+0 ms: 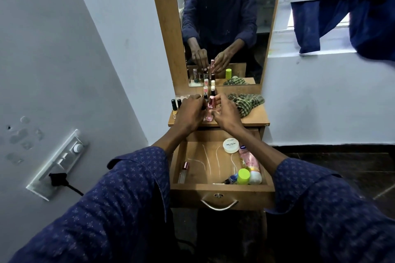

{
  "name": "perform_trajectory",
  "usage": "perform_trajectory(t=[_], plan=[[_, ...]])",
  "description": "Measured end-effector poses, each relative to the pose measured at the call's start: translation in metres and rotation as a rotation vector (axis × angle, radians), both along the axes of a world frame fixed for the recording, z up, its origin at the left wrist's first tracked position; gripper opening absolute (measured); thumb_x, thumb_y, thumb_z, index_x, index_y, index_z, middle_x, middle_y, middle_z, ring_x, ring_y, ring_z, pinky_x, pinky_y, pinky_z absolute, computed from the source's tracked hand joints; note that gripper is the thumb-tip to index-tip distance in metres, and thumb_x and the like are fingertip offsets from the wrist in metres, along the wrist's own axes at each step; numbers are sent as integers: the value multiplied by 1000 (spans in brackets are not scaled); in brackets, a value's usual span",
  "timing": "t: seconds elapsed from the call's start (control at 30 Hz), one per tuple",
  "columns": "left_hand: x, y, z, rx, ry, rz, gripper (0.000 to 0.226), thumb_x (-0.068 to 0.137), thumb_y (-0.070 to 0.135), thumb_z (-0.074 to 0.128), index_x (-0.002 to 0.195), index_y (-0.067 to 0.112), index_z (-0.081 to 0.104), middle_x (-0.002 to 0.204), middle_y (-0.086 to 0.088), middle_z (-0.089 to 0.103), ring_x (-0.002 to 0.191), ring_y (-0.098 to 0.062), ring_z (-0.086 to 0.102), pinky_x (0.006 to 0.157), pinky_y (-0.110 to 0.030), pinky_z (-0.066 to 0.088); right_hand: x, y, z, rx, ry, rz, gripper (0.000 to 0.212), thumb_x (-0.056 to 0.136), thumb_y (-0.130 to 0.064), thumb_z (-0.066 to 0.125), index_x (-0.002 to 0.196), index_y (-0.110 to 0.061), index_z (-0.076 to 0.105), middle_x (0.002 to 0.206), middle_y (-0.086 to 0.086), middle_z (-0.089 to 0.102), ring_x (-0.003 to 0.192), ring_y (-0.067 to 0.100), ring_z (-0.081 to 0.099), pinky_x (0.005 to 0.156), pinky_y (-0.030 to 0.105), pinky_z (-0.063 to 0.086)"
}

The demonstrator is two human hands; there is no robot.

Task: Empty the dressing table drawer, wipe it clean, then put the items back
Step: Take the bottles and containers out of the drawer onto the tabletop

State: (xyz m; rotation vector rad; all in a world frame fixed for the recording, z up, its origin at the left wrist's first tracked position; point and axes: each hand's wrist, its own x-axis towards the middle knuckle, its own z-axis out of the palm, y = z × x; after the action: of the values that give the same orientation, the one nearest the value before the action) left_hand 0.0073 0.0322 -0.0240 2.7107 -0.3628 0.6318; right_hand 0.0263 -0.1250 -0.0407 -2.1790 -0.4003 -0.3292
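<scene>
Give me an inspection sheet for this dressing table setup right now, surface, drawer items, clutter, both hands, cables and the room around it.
Surface: wooden dressing table top, crowded at the left and middle.
Job's things: open wooden drawer holds a white round nail polish tub, pink tube, lime-green capped bottle, clear slim bottle; pink glass bottle upright on top; green checked cloth bunched at right.
Clutter: small nail polish bottles on the top's left.
Hands: left hand and right hand flank the pink bottle; grip unclear.
Cables: black plug and cord in wall switchboard.
Surroundings: mirror, blue curtain.
</scene>
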Motion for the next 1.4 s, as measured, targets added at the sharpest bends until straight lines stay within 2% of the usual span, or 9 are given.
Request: perform_trajectory(t=[0.17,0.33,0.5,0.8,0.97,1.1,1.23,1.33,1.4], plan=[[10,-1,-6,67,-19,34,14,93,20,77,105,13,76,110,-5,70,103,-25,63,99,-48,45,6,1,-7,19,-7,-1,36,89,-4,77,118,-15,59,103,-6,64,83,1,63,64,15,48],[13,1,-9,97,-25,76,15,96,25,74,107,16,75,114,-3,71,114,-26,58,101,-49,39,8,1,-10,33,-42,1,37,88,-5,79,119,-14,60,111,-6,54,81,-2,61,64,5,48],[10,3,-7,106,-27,82,15,98,26,71,109,17,74,115,-2,72,117,-25,53,100,-48,37,12,3,-14,17,-45,4,44,85,-3,81,121,-16,59,118,-2,53,82,1,62,67,9,52],[3,4,-3,105,2,72,31,100,24,65,130,14,66,129,-7,71,125,-30,52,104,-50,37,10,3,-17,27,-25,2,55,80,0,83,120,-23,52,111,-1,54,88,10,64,70,34,63],[-8,7,-10,44,-26,69,34,96,19,70,128,13,64,130,-7,68,124,-29,51,101,-47,46,3,-4,-19,6,3,-4,65,78,-9,89,124,-27,47,102,-4,58,84,11,66,69,35,63],[-25,7,-23,-13,-81,44,28,94,27,71,119,15,62,116,-5,65,108,-24,55,88,-41,50,-16,-15,-15,-51,5,11,53,80,-20,88,118,-23,51,89,-7,64,81,9,65,65,30,55],[-48,7,-46,-91,95,-101,18,95,35,73,104,22,65,102,5,68,91,-13,61,75,-39,55,-30,-36,-12,-272,150,219,21,81,-23,86,93,-23,69,77,-6,72,71,8,68,70,44,59],[-63,-1,-64,-107,302,-175,14,90,36,80,96,26,73,90,13,73,79,-6,65,72,-41,58,-42,-54,-11,-478,349,409,15,82,-22,87,89,-21,74,80,-3,76,71,9,70,71,37,58],[-69,-9,-75,-110,459,-206,14,87,33,84,91,23,75,85,11,74,75,-6,67,72,-41,59,-50,-64,-11,-596,389,425,17,82,-29,87,89,-21,74,85,0,76,74,13,69,70,36,55]])
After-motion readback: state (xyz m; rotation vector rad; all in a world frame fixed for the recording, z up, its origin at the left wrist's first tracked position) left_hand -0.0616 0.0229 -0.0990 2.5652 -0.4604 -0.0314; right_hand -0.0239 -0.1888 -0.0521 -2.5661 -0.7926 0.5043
